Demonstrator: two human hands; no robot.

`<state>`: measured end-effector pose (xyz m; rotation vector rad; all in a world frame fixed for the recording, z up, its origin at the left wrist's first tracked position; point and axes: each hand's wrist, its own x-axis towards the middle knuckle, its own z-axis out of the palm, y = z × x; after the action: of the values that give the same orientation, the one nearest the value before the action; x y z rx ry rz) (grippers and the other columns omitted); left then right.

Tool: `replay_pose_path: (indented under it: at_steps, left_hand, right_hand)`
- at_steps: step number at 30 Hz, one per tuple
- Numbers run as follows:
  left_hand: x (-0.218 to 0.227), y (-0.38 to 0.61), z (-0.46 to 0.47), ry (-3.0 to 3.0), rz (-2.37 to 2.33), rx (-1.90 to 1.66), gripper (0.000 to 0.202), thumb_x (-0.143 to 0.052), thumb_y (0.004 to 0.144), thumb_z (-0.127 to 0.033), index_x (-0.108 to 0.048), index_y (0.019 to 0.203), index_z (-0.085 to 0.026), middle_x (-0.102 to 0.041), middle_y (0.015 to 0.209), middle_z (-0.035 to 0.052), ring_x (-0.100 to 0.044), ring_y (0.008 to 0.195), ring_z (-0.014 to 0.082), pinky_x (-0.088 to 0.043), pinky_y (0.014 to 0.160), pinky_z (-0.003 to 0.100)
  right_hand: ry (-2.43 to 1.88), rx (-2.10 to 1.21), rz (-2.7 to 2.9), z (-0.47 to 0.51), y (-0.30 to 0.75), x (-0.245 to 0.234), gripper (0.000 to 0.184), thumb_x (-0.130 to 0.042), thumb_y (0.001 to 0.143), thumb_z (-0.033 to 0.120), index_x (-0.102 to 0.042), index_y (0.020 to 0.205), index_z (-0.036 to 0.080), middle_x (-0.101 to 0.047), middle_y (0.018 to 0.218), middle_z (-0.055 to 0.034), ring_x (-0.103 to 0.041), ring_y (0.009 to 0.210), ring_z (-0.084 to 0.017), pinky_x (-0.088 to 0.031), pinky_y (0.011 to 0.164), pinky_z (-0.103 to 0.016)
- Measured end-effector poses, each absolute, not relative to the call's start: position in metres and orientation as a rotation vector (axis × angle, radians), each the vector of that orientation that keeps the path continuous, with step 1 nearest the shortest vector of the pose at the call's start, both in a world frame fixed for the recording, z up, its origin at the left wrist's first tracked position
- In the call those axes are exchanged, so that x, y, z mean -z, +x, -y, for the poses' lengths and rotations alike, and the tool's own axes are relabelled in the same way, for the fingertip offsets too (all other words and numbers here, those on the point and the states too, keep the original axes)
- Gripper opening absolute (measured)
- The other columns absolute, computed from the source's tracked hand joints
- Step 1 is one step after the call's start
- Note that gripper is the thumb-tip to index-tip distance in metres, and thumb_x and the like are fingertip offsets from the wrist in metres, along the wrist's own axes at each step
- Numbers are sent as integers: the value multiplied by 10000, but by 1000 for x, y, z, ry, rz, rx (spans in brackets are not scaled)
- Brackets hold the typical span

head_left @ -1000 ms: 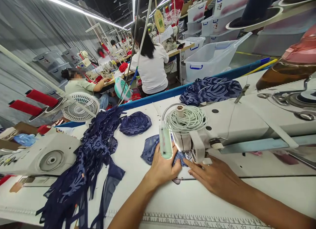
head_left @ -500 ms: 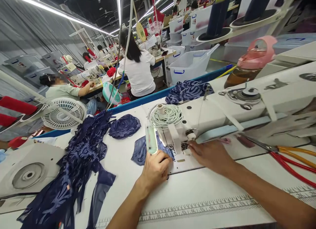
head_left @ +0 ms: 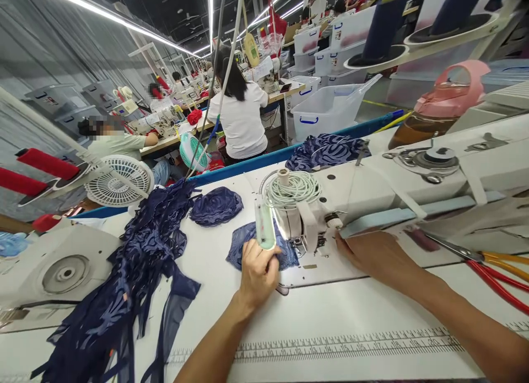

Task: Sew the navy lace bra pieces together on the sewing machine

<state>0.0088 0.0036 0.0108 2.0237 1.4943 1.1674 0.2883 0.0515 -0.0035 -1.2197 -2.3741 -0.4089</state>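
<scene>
Blue fabric piece (head_left: 288, 256) lay at the sewing machine (head_left: 347, 187)'s left end, likely light, soft, slippery, best held by near edge, where left hand (head_left: 258, 267) curled its fingers, grip unclear; right hand (head_left: 374, 253)'s fingers hidden, couldn't tell.

2 own hands (head_left: 258, 271) (head_left: 374, 254) – 1 pr scissors (head_left: 473, 256) – 1 pink-lid btl (head_left: 443, 103)

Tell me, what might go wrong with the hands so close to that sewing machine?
The left hand is on the blue fabric close to the sewing machine, so it might get pinched or pricked if the machine ran. The scissors point roughly toward the right hand, so pulling back carelessly might bring it against them.
</scene>
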Motion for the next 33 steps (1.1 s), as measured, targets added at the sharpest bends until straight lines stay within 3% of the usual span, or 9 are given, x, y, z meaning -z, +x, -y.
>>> replay_pose_path:
  at_steps: [3, 6, 10, 13, 16, 21, 27, 33]
  left_hand:
    - [-16, 9, -2, 1883, -1504, -1046, 254, -485, 942, -269, -714, 903, -165, -626, 745, 44, -526, 634, 155, -454, 625, 290]
    - [-21, 11, 1, 1782, -1357, -808, 284, -546, 950, -353, -722, 837, -161, -525, 595, -22, -433, 505, 100, -347, 472, 215]
    - [-23, 19, 6, 1479, -1134, -626, 304, -623, 911, -430, -697, 844, -143, -558, 679, -15, -437, 566, 83, -334, 512, 196]
    - [-22, 25, 8, 1278, -1103, -641, 326, -705, 844, -464, -649, 817, -143, -520, 670, -34, -383, 551, 70, -304, 515, 202]
    - [-22, 26, 10, 1235, -1109, -637, 309, -711, 837, -456, -626, 796, -161, -465, 604, -60, -365, 519, 74, -296, 510, 214]
    - [-28, 16, 6, 1565, -1410, -874, 243, -602, 919, -356, -632, 752, -182, -507, 654, -21, -438, 599, 117, -344, 564, 241]
    - [-27, 11, 1, 1788, -1542, -940, 222, -551, 963, -289, -670, 798, -199, -574, 716, 8, -512, 646, 149, -407, 616, 273]
    - [-22, 16, 0, 1870, -1621, -1002, 173, -595, 940, -218, -691, 796, -205, -675, 865, 38, -605, 808, 188, -473, 749, 317]
  right_hand:
    - [-1021, 425, 2413, -36, 269, -3, 268, -416, 983, 121, -626, 826, 177, -584, 616, -29, -532, 522, -154, -265, 485, -329]
    - [-847, 442, 2432, -21, 251, -4, 244, -437, 963, 50, -598, 868, 207, -626, 750, -17, -591, 676, -158, -334, 550, -332]
    - [-675, 384, 2426, -9, 239, -1, 126, -506, 995, 133, -574, 914, 201, -596, 773, 3, -568, 694, -150, -391, 655, -326]
    - [-600, 330, 2427, -5, 236, 1, 108, -521, 972, 101, -570, 931, 188, -574, 767, -1, -551, 694, -158, -388, 661, -323]
    - [-589, 304, 2428, -5, 236, 0, 132, -512, 971, 89, -582, 929, 192, -578, 750, 2, -542, 684, -153, -398, 658, -319]
    - [-751, 306, 2378, -15, 240, -6, 309, -406, 952, 16, -598, 807, 209, -584, 693, -11, -514, 615, -147, -386, 583, -316]
    - [-746, 184, 2421, -17, 240, 0, 360, -397, 965, 67, -647, 1185, 203, -626, 780, -28, -557, 671, -163, -399, 574, -300]
    - [-707, 26, 2432, -15, 243, 1, 325, -405, 947, 57, -681, 1013, 214, -647, 768, -21, -561, 670, -152, -457, 670, -309]
